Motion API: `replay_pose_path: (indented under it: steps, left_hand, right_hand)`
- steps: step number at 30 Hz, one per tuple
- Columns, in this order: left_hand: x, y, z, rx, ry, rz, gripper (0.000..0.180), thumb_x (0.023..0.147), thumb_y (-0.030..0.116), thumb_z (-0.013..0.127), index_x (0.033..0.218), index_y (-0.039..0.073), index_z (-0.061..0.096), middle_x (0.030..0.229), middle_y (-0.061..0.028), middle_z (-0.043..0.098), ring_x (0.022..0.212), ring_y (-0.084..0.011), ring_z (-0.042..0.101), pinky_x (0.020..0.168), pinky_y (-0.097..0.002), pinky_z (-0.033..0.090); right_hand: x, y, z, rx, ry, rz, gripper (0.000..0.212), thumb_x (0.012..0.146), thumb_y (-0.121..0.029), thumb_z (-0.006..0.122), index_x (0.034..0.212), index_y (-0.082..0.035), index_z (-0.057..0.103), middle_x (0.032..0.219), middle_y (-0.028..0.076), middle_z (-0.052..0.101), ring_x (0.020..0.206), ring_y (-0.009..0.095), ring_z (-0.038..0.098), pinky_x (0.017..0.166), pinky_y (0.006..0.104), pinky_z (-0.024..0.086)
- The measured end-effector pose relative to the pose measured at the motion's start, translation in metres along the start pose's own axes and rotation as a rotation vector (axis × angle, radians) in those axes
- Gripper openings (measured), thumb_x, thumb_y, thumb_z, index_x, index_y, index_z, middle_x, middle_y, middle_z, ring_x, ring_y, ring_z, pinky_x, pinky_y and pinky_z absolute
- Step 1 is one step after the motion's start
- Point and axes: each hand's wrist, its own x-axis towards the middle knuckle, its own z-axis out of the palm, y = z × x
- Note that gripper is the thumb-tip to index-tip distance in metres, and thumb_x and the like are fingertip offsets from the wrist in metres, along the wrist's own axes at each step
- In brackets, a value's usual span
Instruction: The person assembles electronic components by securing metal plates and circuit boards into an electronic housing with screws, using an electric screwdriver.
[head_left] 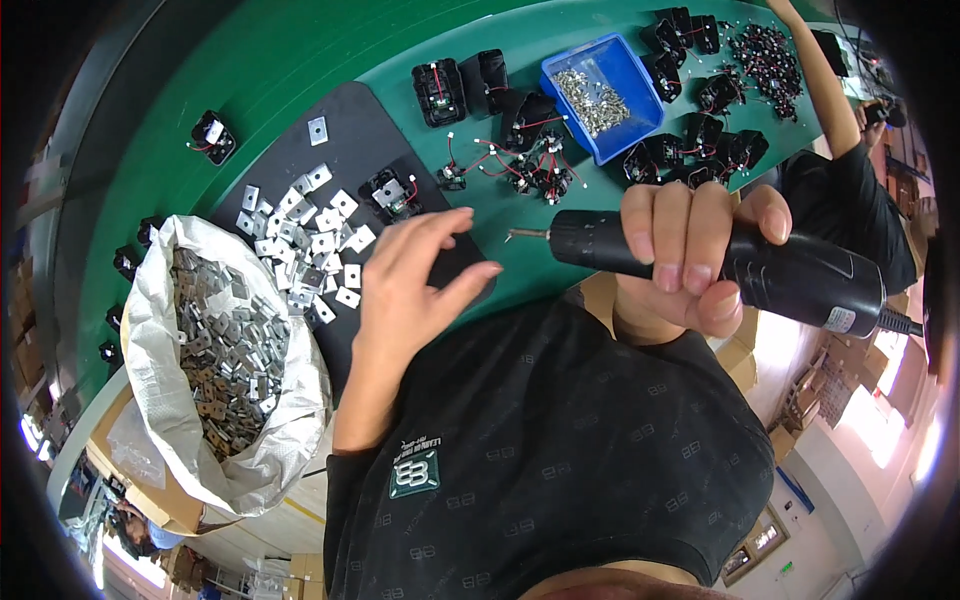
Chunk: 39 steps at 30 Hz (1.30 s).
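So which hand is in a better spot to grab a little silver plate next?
Probably the left hand: it looks open and empty, and is close to the silver plates. The right hand is farther off, wrapped around a black power screwdriver.

A printed label (840,319) is marking the electric screwdriver (800,272) near the right grip (685,242); a lettered patch (414,473) is marking the shirt (570,430).

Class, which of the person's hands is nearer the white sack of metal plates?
Left. The left hand is to the right of the sack; the right hand, holding an electric screwdriver, is farther right.
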Motion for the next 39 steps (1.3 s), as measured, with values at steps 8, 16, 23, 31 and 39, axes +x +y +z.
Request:
replay_pose_path:
  steps: [8,16,23,31,39]
  left_hand:
    - [-0.012,-0.002,0.016,-0.126,0.058,0.166,0.027,0.072,0.009,0.077,0.096,0.000,0.068,0.083,-0.0079,0.070,0.067,-0.0197,0.065,0.065,-0.0292,0.049]
    - [-0.014,-0.012,0.007,-0.236,0.094,0.290,0.025,0.074,0.005,0.072,0.098,-0.002,0.068,0.085,-0.0108,0.070,0.070,-0.0231,0.065,0.064,-0.0310,0.048]
    - [-0.014,-0.028,-0.006,-0.219,0.023,0.392,0.025,0.075,0.007,0.071,0.098,-0.003,0.065,0.089,-0.0106,0.069,0.073,-0.0236,0.066,0.064,-0.0318,0.048]
    - [-0.007,-0.046,-0.020,0.057,-0.023,0.487,0.050,0.067,0.018,0.078,0.112,0.001,0.062,0.103,-0.0081,0.066,0.097,-0.0251,0.063,0.083,-0.0373,0.045]
    - [-0.003,-0.066,-0.026,0.491,0.072,0.042,0.087,0.057,0.021,0.084,0.135,0.009,0.045,0.133,-0.0090,0.050,0.122,-0.0274,0.047,0.100,-0.0460,0.030]
  right_hand:
    - [-0.006,0.008,0.015,0.054,-0.137,0.099,0.042,0.086,-0.016,0.069,0.122,-0.024,0.047,0.075,-0.005,0.054,0.067,0.009,0.053,0.067,0.0262,0.043]
    - [-0.003,0.017,0.024,0.152,-0.273,-0.024,0.051,0.085,-0.009,0.067,0.125,-0.018,0.036,0.082,0.000,0.055,0.069,0.014,0.056,0.067,0.0310,0.048]
    - [0.004,0.031,0.030,0.200,-0.401,0.006,0.043,0.084,-0.006,0.067,0.116,-0.016,0.041,0.078,0.001,0.056,0.065,0.014,0.057,0.061,0.0289,0.048]
    - [0.011,0.042,0.032,0.128,-0.411,0.181,0.043,0.082,-0.004,0.067,0.115,-0.016,0.042,0.075,0.000,0.053,0.063,0.015,0.054,0.063,0.0320,0.047]
    - [0.003,0.105,0.029,-0.145,-0.092,0.046,0.045,0.082,0.003,0.061,0.117,-0.009,0.036,0.067,0.003,0.050,0.058,0.014,0.052,0.064,0.0339,0.050]
